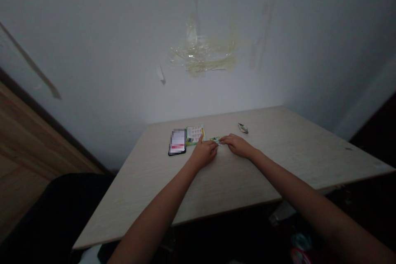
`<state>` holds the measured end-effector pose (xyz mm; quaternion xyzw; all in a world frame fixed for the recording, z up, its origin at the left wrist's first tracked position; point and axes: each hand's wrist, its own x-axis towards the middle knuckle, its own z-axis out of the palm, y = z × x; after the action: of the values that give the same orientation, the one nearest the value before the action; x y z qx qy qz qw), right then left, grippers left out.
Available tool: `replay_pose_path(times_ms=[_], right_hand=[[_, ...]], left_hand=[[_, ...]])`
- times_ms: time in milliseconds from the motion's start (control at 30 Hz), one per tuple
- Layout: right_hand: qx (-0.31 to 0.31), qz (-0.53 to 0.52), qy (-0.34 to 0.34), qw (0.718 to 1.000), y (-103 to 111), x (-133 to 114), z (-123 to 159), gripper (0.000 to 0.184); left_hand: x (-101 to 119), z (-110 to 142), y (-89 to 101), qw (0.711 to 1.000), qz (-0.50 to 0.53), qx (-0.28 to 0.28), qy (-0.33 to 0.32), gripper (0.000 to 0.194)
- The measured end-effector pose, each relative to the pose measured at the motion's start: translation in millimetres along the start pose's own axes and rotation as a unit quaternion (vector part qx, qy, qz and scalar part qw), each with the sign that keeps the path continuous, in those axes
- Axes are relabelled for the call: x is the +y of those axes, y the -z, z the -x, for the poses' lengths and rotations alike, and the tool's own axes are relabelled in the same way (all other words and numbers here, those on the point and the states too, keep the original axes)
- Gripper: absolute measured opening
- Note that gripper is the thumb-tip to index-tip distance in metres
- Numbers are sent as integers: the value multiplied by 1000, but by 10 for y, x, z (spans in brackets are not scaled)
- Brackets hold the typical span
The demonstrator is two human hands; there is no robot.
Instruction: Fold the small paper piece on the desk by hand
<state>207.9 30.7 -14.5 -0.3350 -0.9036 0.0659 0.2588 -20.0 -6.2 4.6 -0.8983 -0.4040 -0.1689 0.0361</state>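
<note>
A small green printed piece of paper (214, 139) lies on the table between my two hands. From its left side, my left hand (204, 153) holds it down with bent fingers, the thumb raised over the edge of a larger printed sheet. My right hand (237, 145) has its fingertips closed together on the paper's right end. The printed sheet (195, 132), with rows of small pictures and a green border, lies flat just beyond my left hand. Much of the small paper is hidden under the fingers.
A phone (177, 142) with its screen lit lies left of the sheet. A small folded, patterned piece (243, 128) rests beyond my right hand. The pale wooden table (148, 173) meets a wall with peeling clear tape (201, 55). Something black (71, 202) stands at lower left.
</note>
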Motion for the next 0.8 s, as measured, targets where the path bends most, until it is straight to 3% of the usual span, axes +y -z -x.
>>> replay_pose_path(times_ms=[800], right_hand=[[6, -17, -4, 1000, -43, 83, -8, 47]], left_hand=[[7, 33, 49, 1000, 2, -13, 14, 31]])
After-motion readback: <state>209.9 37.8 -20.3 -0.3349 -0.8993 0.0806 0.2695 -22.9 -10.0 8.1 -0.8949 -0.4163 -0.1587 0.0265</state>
